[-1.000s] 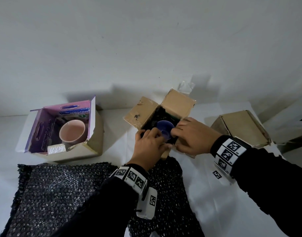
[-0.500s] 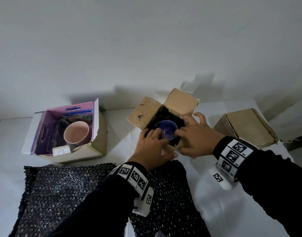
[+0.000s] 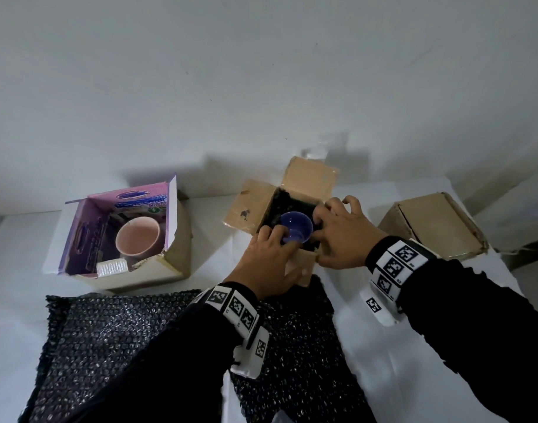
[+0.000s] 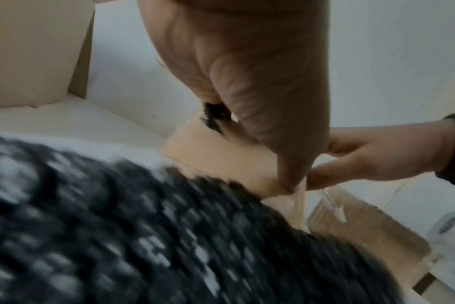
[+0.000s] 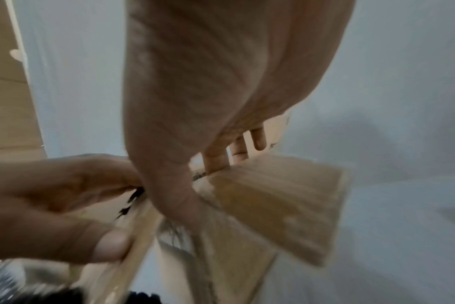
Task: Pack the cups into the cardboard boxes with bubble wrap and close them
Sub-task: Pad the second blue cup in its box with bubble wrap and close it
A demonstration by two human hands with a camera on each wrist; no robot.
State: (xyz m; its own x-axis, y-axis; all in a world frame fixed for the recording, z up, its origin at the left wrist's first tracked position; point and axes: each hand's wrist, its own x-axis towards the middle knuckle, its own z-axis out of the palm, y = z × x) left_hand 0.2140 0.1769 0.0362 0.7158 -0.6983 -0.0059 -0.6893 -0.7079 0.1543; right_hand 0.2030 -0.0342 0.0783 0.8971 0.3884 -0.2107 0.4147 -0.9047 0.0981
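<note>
On the white table (image 3: 216,239), both hands' curled fingers grip the blue cup (image 3: 296,227) inside the box (image 3: 249,206).

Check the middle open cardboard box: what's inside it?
A blue cup sits upright in the box, on dark bubble wrap lining. Both hands reach in; the box floor and the cup's base are hidden.

Blue cup (image 3: 295,229) in brown cardboard box (image 3: 304,178); pink cup (image 3: 137,239) in purple-lined box (image 3: 81,227); black bubble wrap (image 3: 109,340) (silvery dots); black-and-white checkered wristbands (image 3: 235,308).
</note>
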